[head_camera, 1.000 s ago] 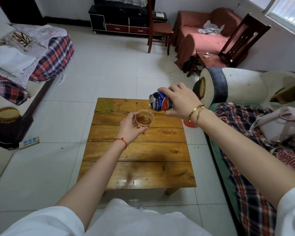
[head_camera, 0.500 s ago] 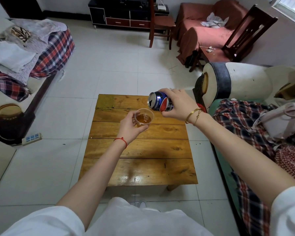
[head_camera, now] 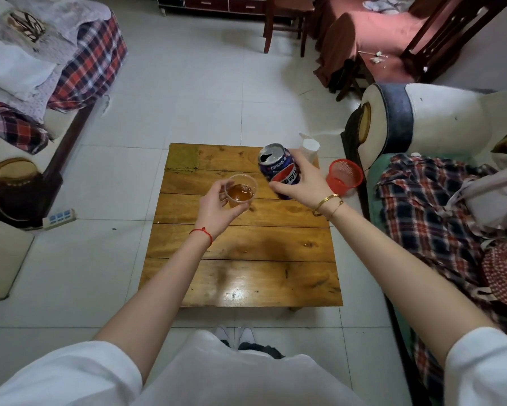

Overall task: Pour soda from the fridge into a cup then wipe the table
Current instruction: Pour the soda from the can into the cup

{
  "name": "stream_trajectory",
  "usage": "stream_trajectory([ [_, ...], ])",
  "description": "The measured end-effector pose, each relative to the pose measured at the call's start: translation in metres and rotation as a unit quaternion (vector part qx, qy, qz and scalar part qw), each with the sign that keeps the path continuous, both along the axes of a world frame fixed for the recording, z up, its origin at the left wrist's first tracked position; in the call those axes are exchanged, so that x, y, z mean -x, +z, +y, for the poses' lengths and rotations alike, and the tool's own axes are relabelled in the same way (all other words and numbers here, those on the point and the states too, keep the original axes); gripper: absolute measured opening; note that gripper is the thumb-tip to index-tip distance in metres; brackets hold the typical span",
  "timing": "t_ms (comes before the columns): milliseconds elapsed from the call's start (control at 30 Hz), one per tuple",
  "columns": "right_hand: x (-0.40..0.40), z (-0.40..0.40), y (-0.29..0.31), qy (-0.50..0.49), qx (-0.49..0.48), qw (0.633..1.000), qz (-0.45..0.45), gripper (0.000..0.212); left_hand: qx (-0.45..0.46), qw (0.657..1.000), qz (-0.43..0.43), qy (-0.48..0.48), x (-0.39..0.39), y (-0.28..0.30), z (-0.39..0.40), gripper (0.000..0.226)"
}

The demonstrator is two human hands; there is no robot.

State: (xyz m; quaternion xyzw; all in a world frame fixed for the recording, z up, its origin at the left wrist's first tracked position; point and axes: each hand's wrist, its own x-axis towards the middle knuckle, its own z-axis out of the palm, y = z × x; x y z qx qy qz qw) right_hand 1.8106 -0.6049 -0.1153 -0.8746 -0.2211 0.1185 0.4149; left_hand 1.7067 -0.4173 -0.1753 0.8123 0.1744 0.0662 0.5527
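Observation:
My left hand [head_camera: 218, 205] holds a clear plastic cup [head_camera: 242, 191] with brown soda in it, above the middle of the low wooden table [head_camera: 246, 253]. To its right my right hand [head_camera: 300, 183] grips a blue and red soda can [head_camera: 278, 168]. The can is nearly upright, its open top tipped slightly left, and no soda runs from it. A green cloth [head_camera: 183, 160] lies flat on the table's far left corner.
A red mesh basket [head_camera: 344, 177] and a white container [head_camera: 310, 149] stand on the floor by the table's far right corner. A sofa [head_camera: 439, 177] with plaid cloth borders the right, another sofa [head_camera: 21, 92] the left. A power strip [head_camera: 59, 218] lies on the tiles.
My right hand has tipped the can back from lying sideways over the cup to nearly upright, and the pouring has stopped. The view has tilted further down.

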Motion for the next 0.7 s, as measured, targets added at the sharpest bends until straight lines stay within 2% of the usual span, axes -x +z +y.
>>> stream_trajectory([
  [233, -0.008, 0.011, -0.044, -0.048, -0.059, 0.993, 0.088, 0.07, -0.036, 0.999, 0.009, 0.031, -0.013, -0.023, 0.017, 0.064],
  [400, -0.011, 0.016, -0.084, -0.088, -0.103, 0.983, 0.125, 0.073, 0.001, 0.998, 0.035, 0.057, -0.021, -0.048, 0.028, 0.062],
  [700, -0.008, 0.013, -0.163, -0.155, -0.101, 0.965, 0.183, 0.072, 0.034, 0.992, 0.091, 0.083, -0.023, -0.127, 0.046, 0.069],
])
